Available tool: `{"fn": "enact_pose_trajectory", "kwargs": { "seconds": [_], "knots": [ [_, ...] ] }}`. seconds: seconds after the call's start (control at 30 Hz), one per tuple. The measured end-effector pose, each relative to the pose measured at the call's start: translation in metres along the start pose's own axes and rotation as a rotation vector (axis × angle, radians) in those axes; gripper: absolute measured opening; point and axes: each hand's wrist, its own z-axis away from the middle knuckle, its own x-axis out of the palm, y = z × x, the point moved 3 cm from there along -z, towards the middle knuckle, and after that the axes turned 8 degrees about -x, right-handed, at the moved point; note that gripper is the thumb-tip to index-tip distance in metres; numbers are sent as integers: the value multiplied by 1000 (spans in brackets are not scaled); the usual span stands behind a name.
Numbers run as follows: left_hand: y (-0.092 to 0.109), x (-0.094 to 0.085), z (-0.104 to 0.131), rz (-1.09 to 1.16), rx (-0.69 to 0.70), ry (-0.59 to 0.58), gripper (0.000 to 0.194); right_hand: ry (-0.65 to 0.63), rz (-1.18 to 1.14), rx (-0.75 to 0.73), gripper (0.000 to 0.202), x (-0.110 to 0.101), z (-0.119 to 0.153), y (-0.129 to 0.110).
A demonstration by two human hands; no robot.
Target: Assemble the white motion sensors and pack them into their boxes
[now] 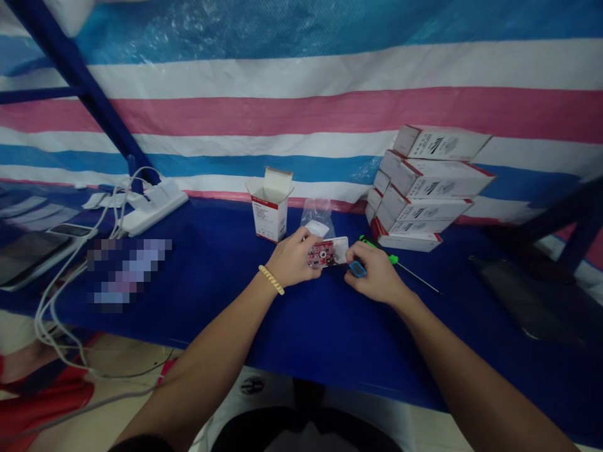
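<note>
My left hand (295, 256) is closed on the left end of a white casing (342, 249) with a red circuit board (321, 253) showing in it. Close to the casing's right end, my right hand (374, 273) is closed round a small blue object (357, 269). A white piece (316, 228) lies just behind my left fingers, in front of a clear plastic bag (319, 211). Beyond my right hand, a screwdriver (417, 276) with a green and black handle lies on the blue table (325, 333); my hand partly hides its handle.
An open white and red box (270, 213) stands behind my left hand. Several closed boxes (431, 188) are stacked at the back right. A dark flat object (522, 298) lies at the right. A power strip (155, 207) with white cables and a tablet (28, 254) are at the left.
</note>
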Motion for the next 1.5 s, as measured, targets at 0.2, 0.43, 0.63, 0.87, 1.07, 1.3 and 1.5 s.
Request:
{"fn": "enact_pose_trajectory", "kwargs": {
  "seconds": [0.2, 0.43, 0.63, 0.87, 1.07, 1.3, 1.5],
  "knots": [
    [0, 2, 0, 52, -32, 34, 56, -12, -365, 302, 17, 7, 3, 7],
    [0, 2, 0, 101, -105, 43, 54, 119, -786, 603, 23, 12, 5, 15],
    [4, 7, 0, 93, -148, 63, 55, 319, -557, 608, 19, 7, 6, 14],
    [7, 10, 1, 65, -154, 35, 55, 342, -832, 693, 27, 11, 2, 17],
    [5, 9, 2, 114, -76, 67, 62, 333, -810, 702, 33, 11, 1, 16],
    [5, 8, 3, 102, 0, 114, 67, 65, -735, 681, 32, 16, 2, 11],
    [7, 6, 3, 28, -17, 164, 64, 138, -688, 681, 41, 15, 2, 11]
  ]
}}
